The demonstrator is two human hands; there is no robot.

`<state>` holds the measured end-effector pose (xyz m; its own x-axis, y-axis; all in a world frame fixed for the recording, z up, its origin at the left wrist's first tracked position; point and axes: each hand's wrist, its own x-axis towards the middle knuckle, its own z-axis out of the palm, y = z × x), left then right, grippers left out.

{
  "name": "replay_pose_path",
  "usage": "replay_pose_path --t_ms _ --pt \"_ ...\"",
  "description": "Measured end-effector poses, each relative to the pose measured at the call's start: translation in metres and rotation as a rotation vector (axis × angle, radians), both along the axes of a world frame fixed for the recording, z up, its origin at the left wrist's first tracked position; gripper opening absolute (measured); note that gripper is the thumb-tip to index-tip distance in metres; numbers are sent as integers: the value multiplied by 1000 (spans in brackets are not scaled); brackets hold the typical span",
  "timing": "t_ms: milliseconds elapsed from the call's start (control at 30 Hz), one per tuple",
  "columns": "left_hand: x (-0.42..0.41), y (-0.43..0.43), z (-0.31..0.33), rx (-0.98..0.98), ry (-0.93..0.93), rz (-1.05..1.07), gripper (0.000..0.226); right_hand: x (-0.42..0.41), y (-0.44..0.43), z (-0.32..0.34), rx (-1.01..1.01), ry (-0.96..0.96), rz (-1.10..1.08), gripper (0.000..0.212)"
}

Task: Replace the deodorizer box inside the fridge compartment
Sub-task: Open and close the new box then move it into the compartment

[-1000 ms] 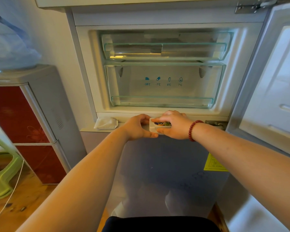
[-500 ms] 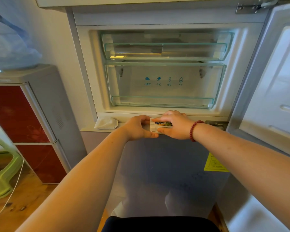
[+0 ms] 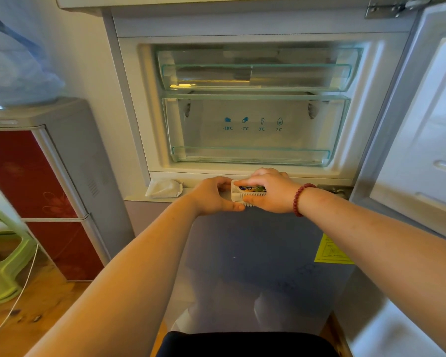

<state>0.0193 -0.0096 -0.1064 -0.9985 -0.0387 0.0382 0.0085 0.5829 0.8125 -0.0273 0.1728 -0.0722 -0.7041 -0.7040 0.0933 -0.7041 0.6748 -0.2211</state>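
- Your right hand (image 3: 271, 193) clamps over the deodorizer box (image 3: 243, 194), fingers (image 3: 247, 182) draped across its top and thumb under its slotted lower edge.
- Your left hand (image 3: 211, 195) grips the box's left end, thumb pressed below it and fingertips tucked behind, where they are hidden.
- The white box sits at the ledge (image 3: 307, 176) just beneath the open fridge compartment (image 3: 255, 104), not inside it; whether it rests on the ledge or hangs in your grip cannot be told.
- A colourful printed label shows on the box's face, half covered by your right fingers; its wording is too small to read.
- A red bead bracelet (image 3: 300, 199) circles your right wrist.
- A crumpled white cloth (image 3: 164, 188) lies on the ledge, left of your hands.
- Behind, the lower clear drawer (image 3: 255, 130) carries blue icons marked -18°C, -7°C, 0°C and 7°C; the upper drawer's (image 3: 255, 73) contents are hazy.
- A yellow sticker (image 3: 331, 249) on the lower door is partly cut off by your right forearm, its print illegible.
- The open fridge door (image 3: 428, 124) runs off the frame's right edge.
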Motion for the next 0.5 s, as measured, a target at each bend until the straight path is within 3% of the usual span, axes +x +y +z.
replay_pose_path --t_ms 500 --pt "0 0 -1 8 5 12 63 -1 1 -1 17 2 -13 42"
